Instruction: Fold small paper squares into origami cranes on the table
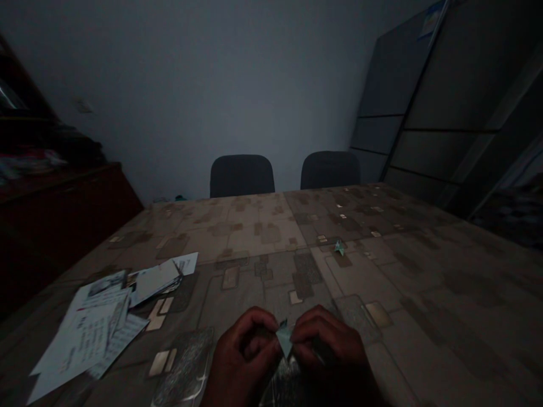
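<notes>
My left hand point(244, 353) and my right hand point(328, 345) are close together at the bottom middle of the view. Between their fingertips they pinch a small piece of pale green folded paper point(284, 338), which points downward. Part of it is hidden by my fingers. Farther up the table, beyond my right hand, a small folded paper figure point(339, 247) of similar colour stands on the patterned tablecloth point(271, 237). It is too small and dim to tell its exact form.
A loose pile of printed and handwritten papers point(97, 322) lies on the table to my left. Two dark chairs point(241, 175) stand behind the far edge. A dark wooden cabinet point(63, 226) stands left, and tall grey panels point(441, 102) stand right.
</notes>
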